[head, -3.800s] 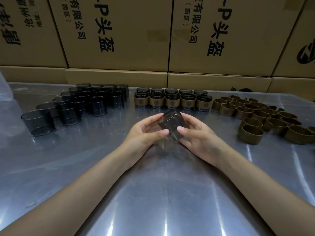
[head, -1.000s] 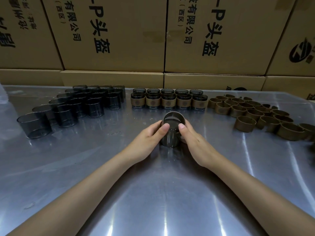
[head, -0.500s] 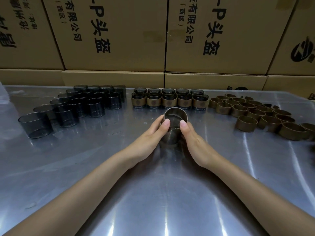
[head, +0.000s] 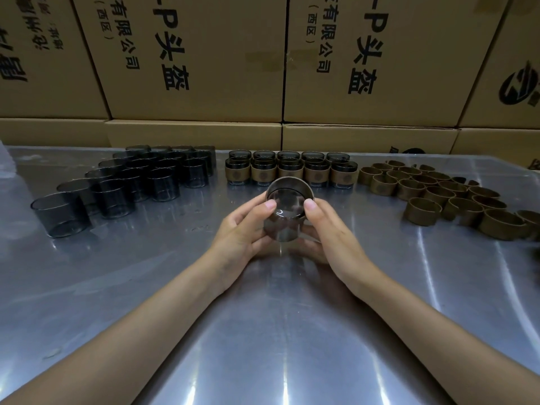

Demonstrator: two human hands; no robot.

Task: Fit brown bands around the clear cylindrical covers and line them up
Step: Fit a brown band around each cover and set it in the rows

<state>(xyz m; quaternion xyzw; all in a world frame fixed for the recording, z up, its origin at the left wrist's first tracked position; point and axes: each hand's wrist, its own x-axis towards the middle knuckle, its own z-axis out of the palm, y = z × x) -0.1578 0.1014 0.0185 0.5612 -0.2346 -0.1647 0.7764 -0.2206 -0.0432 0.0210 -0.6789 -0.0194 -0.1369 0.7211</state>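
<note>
Both hands hold one smoky clear cover (head: 285, 222) just above the table's middle, its open mouth tilted toward me. A brown band (head: 304, 184) rings its far rim. My left hand (head: 244, 229) grips the left side, thumb on the rim. My right hand (head: 330, 232) grips the right side the same way. Bare covers (head: 163, 185) stand grouped at the far left. Banded covers (head: 289, 169) stand in two rows at the far middle. Loose brown bands (head: 438, 197) lie in a heap at the far right.
The steel table (head: 277, 331) is shiny and reflective. Stacked cardboard boxes (head: 198, 68) wall off the far edge right behind the rows. A bit of clear plastic shows at the far left edge (head: 4, 159).
The cover stood lower near the table a second ago; both hands have since raised it and tipped its mouth toward me, with the band sitting at the far rim.
</note>
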